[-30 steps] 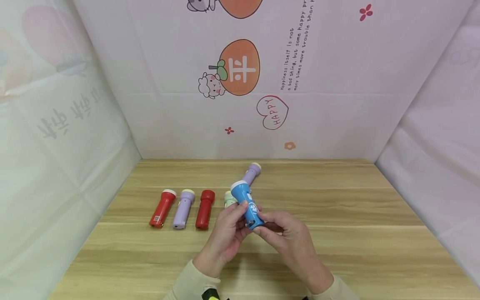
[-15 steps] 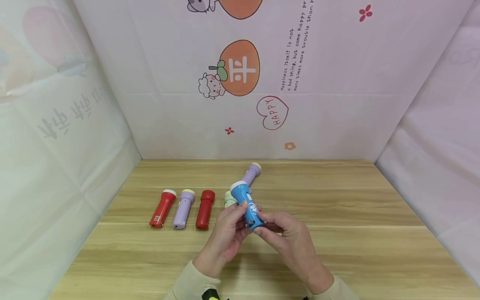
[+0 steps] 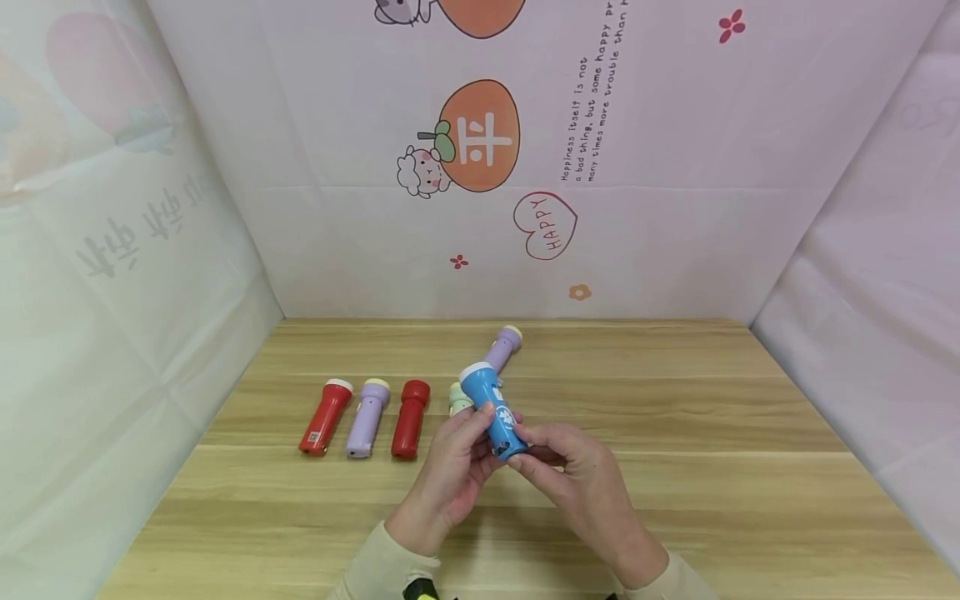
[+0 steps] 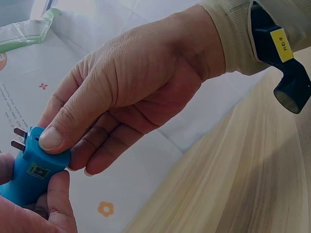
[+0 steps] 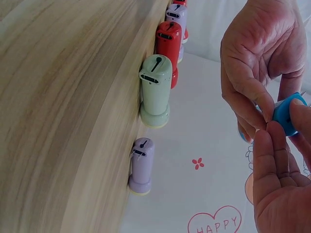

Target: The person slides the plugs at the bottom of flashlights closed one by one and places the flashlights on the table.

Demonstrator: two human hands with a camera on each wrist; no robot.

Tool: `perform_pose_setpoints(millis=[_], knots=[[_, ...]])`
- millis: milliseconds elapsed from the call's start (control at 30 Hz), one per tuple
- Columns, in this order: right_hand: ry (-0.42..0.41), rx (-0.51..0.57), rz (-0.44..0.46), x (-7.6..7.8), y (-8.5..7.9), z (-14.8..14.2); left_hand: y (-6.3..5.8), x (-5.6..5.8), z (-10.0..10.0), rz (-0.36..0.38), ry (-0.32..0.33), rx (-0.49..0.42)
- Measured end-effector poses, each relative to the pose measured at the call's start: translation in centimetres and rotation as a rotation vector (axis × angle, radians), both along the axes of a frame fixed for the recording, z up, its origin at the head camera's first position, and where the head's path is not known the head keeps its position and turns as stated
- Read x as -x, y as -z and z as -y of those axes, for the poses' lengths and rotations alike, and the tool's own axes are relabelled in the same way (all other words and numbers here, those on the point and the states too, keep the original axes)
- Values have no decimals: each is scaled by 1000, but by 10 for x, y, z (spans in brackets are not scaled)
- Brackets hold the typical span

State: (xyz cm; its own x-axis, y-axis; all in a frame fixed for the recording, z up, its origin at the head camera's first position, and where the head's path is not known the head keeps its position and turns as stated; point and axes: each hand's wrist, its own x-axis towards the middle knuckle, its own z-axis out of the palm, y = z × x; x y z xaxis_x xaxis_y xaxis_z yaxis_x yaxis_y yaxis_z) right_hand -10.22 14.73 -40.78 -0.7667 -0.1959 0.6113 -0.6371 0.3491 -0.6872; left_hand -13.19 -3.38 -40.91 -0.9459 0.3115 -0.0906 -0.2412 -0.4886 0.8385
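Note:
A blue flashlight with a white lens rim is held above the table, tilted with its head up and to the left. My left hand grips its body, thumb on top. My right hand pinches the tail end between thumb and fingers. In the left wrist view, two metal plug prongs stick out of the tail of the blue flashlight, beside the right thumb. A mint green flashlight and a purple flashlight lie just behind, partly hidden by the held one and the left hand.
To the left lie a red flashlight with a white rim, a purple flashlight and an all-red flashlight in a row. The wooden table is enclosed by a printed cloth backdrop at the back and both sides.
The blue flashlight has shifted very slightly at its head end. Both hands keep the same hold, and the flashlights on the table have not moved.

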Motion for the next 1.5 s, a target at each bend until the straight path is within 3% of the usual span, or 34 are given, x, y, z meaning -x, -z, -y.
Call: perform_pose_setpoints(millis=[1500], knots=[[-21,-4,56,4,1,0,-1,2,3,3,-14,12]])
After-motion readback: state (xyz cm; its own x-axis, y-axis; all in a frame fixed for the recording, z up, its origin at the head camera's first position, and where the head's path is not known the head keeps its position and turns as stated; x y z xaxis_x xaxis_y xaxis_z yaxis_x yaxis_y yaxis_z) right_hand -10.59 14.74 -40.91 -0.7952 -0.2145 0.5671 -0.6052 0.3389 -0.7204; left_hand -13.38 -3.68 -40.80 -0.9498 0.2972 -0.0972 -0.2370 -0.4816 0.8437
